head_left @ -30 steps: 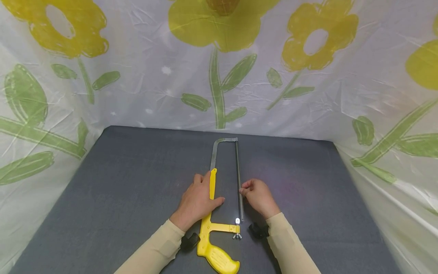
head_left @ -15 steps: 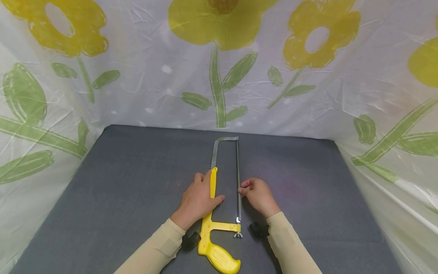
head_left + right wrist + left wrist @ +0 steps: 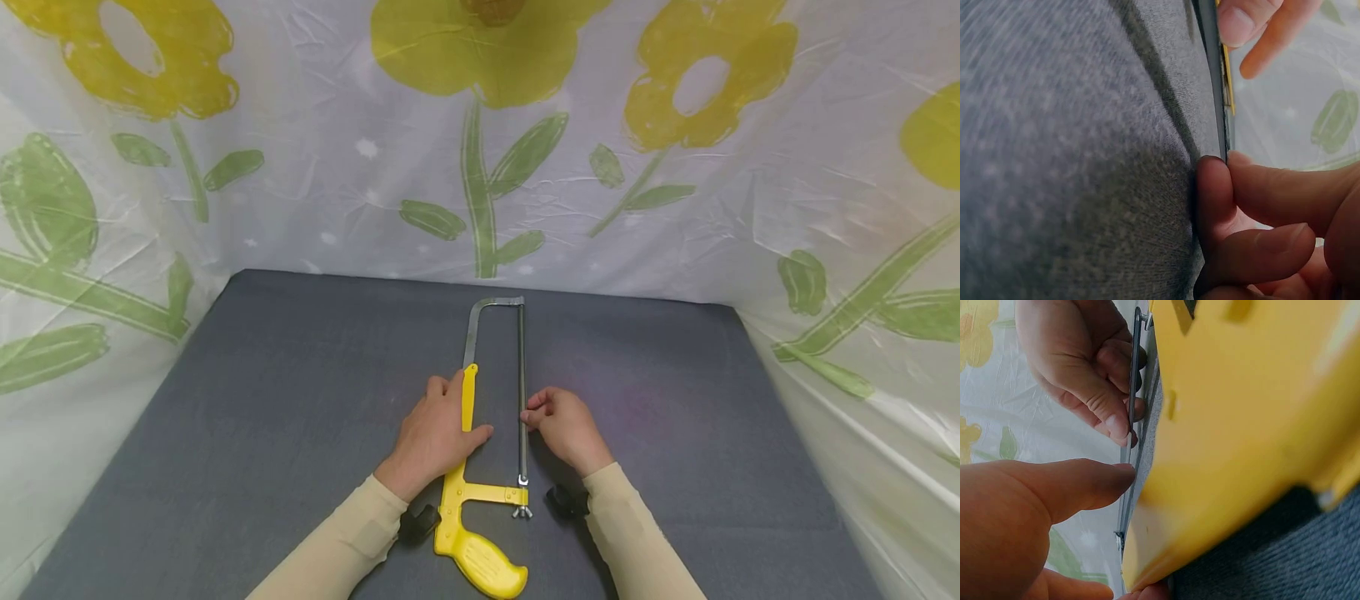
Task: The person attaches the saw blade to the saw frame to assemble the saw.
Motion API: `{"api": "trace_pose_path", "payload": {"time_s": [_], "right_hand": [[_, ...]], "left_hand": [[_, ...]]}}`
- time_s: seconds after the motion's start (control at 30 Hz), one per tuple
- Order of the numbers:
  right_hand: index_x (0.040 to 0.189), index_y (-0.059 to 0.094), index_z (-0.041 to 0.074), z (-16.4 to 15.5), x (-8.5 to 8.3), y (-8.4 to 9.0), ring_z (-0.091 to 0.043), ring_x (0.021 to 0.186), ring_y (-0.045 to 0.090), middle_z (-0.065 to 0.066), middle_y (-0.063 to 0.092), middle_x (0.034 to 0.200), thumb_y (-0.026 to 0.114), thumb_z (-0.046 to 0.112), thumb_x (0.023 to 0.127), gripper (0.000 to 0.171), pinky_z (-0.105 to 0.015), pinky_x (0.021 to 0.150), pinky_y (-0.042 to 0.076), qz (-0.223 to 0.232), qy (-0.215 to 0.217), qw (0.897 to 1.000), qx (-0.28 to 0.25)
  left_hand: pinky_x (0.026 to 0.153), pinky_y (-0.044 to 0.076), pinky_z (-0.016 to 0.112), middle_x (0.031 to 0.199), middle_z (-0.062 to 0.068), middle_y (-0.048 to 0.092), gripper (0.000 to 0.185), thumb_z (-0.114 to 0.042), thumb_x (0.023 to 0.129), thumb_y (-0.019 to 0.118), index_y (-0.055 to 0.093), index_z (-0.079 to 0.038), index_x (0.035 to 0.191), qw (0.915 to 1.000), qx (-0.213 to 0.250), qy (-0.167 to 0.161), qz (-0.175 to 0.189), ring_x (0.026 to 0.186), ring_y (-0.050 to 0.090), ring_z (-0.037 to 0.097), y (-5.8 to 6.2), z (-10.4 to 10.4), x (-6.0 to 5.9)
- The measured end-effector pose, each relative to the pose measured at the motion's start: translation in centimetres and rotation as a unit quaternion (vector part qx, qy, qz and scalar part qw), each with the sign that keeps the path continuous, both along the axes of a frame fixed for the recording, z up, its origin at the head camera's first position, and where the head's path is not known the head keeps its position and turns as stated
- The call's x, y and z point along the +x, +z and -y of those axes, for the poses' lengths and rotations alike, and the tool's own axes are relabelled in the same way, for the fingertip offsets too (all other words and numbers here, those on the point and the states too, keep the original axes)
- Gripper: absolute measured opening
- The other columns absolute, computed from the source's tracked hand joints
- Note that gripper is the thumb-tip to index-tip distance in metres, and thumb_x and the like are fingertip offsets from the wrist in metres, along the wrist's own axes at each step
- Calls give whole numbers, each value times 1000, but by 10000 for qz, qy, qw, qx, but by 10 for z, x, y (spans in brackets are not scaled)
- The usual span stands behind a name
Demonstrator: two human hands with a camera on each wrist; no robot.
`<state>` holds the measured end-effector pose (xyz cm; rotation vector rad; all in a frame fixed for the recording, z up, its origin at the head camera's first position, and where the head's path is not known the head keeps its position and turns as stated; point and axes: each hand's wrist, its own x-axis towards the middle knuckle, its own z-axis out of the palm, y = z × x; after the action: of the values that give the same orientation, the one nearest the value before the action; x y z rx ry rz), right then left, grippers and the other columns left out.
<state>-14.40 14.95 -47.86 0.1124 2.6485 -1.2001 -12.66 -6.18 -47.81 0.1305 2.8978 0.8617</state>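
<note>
A hacksaw [image 3: 487,567] with a yellow handle and a bent metal front lies on the dark cloth in the head view. My left hand [image 3: 431,433] grips the yellow part of its frame, thumb stretched across toward the blade side. Between thumb and index finger, my right hand [image 3: 566,425] pinches the thin saw blade [image 3: 522,358] along its middle. The blade's far end meets the frame's front tip, and its near end overlaps the small metal holder [image 3: 522,481] on the yellow crossbar. Below that crossbar sits a wing nut [image 3: 522,512]. In the right wrist view, fingers hide part of the blade.
Dark grey cloth [image 3: 300,417] covers the table. A white curtain [image 3: 315,167] printed with yellow flowers hangs along the back and both sides. A black wrist device [image 3: 567,502] shows at the right wrist, another [image 3: 418,527] at the left.
The blade's near end has shifted left, from beside the holder to in line with it. My right hand moved slightly left with the blade, while the left hand kept its place on the frame.
</note>
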Motion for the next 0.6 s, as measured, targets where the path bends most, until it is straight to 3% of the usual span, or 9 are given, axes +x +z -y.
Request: {"api": "trace_pose_path", "payload": {"time_s": [0.6], "right_hand": [[108,68,7,0,-2,1,-17,76,67,-4,77,87,77,16,98,16,-31,70,48,15,-1,9997,225]], "left_hand": [[67,53,34,138,23,53,98,-43,91,87,38,-6,167,10000,36,-11,30,84,57,23,-1,1,-3]]}}
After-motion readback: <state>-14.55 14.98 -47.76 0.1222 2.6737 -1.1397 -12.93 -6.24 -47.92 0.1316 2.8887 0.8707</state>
